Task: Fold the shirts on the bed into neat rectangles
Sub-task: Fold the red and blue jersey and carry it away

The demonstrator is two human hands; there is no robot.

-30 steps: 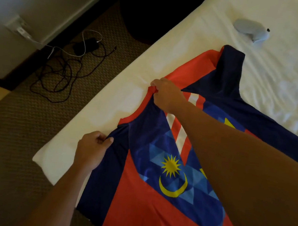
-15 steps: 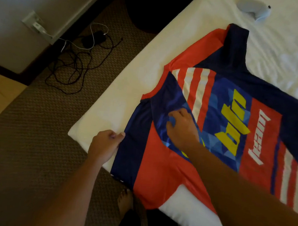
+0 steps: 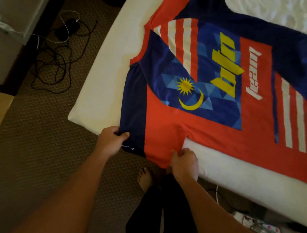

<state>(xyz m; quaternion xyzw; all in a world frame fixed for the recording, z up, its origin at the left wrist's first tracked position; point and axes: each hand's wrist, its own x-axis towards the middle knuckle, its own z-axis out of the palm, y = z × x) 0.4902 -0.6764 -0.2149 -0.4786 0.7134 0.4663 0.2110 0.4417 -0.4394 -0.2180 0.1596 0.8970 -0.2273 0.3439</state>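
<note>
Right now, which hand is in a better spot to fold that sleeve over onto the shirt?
Probably the left hand. It pinches the outer blue corner of the sleeve, which hangs off the bed edge, so it can carry it inward. The right hand grips the red edge nearer the body.

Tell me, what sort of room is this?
Probably a bedroom, perhaps a hotel room. A bed with white sheets holds a spread red and blue jersey, patterned carpet covers the floor, and charger cables trail from a wall socket.
</note>
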